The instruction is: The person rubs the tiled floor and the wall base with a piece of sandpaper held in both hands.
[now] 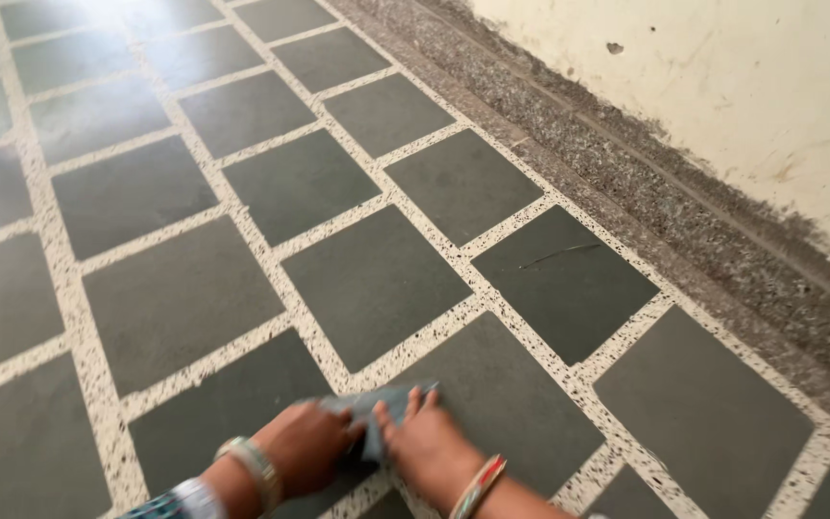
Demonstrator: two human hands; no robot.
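A small grey-blue cloth (378, 411) lies bunched on the floor near the bottom middle of the view. My left hand (305, 446) presses on its left side with the fingers curled over it. My right hand (424, 444) lies flat on its right side, fingers stretched forward over the cloth. Both wrists wear bangles. Part of the cloth is hidden under my hands.
The floor (184, 288) is dark grey square tiles set in speckled white strips. A speckled grey skirting band (665, 202) runs along the right, below a cream wall (751, 86) with stains. One tile has a thin scratch (557, 254).
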